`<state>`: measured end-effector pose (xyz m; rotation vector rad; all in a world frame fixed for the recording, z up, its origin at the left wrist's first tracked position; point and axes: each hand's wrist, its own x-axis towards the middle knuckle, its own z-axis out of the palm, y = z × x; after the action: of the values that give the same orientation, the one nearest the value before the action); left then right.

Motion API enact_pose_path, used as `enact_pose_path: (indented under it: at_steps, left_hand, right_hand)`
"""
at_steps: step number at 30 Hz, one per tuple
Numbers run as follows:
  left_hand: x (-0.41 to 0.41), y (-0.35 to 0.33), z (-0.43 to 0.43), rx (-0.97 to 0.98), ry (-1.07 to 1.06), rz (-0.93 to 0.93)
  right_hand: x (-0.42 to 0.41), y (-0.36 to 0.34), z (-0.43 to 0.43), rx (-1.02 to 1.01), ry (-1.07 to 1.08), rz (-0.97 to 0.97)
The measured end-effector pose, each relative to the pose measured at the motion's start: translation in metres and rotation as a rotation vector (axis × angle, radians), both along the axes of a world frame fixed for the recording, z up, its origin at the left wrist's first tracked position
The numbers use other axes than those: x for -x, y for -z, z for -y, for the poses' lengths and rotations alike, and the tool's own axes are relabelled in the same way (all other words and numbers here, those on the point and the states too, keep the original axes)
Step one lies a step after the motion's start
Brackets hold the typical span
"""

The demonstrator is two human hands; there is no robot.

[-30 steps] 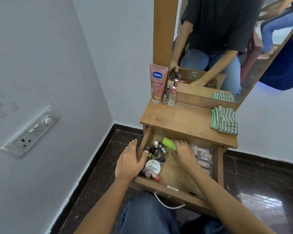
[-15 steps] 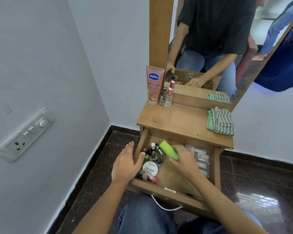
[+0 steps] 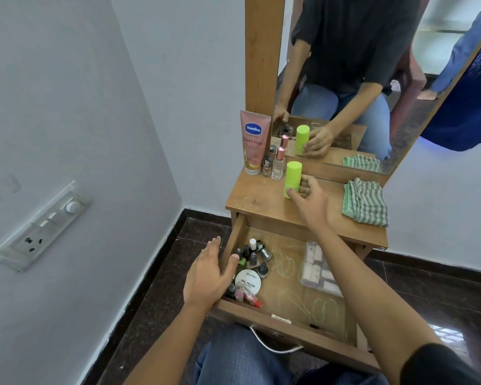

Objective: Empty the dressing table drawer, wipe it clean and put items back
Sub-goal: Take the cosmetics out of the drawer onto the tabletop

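One green bottle (image 3: 292,176) stands upright near the table's (image 3: 261,202) back edge, gripped by the right hand (image 3: 310,202). The open drawer (image 3: 311,343) holds one round tub (image 3: 248,282) and one clear packet (image 3: 318,270). The left hand (image 3: 208,276) rests slack on its left wall. One striped cloth (image 3: 365,202) lies at the table's right edge.

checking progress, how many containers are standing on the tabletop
4: Vaseline tube back left, small bottle and clear perfume bottle beside it, green bottle in the right hand. One may hide behind.

Inside the drawer (image 3: 289,290) a bare lane runs between the nail polish bottles (image 3: 252,257) (crowding the left wall) and the clear packet (image 3: 318,270). The tabletop (image 3: 256,202) front lies open.
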<state>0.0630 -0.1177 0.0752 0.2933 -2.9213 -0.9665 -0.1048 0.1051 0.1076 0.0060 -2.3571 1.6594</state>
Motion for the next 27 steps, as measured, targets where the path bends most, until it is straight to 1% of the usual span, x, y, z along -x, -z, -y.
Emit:
enact_pose_path:
  at_steps: [6,11,15,24,27]
  left_hand:
    - [0.002,0.004,0.001,0.0,0.004,-0.005]
    - [0.002,0.003,0.0,-0.001,-0.001,-0.012]
    - [0.002,0.004,0.001,-0.004,-0.007,-0.005]
    - [0.002,0.003,0.0,0.0,-0.005,-0.013]
    - [0.002,0.004,0.0,0.002,-0.003,-0.011]
  right_hand:
    - [0.023,0.011,0.002,-0.081,0.034,-0.001]
    - [0.04,0.014,0.002,-0.236,0.053,-0.069]
    - [0.049,0.016,0.002,-0.292,0.064,-0.042]
    - [0.056,0.017,0.005,-0.16,0.11,-0.03]
    - [0.057,0.016,0.006,-0.131,0.091,-0.032]
